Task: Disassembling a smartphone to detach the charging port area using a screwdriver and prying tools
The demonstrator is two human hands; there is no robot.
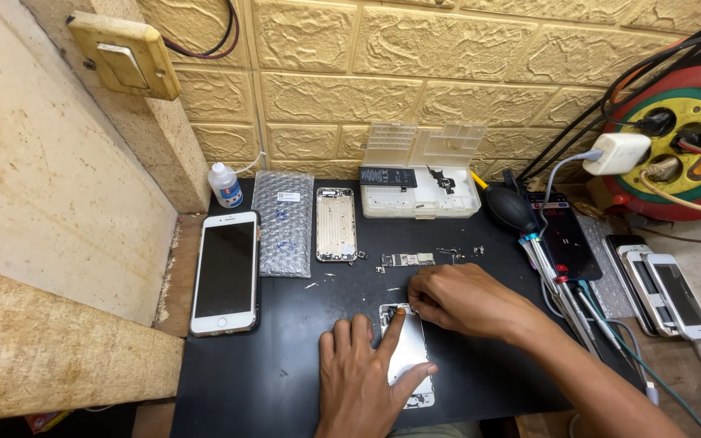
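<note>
Silver, opened phone panel with a bare metal plate lies flat on the black work mat, near the mat's front edge. The left hand rests palm down on it, fingers spread, index finger pressing its upper part and thumb against its lower right side, pinning it rather than gripping. The right hand curls over the panel's top right corner, fingertips pinched together; whether they hold anything cannot be told. Beyond the panel, toward the mat's back edge, lie a small green circuit board, a gold metal phone shell and a clear plastic parts box. A white phone with a dark screen sits at the mat's left edge, beside a bubble-wrap pouch.
</note>
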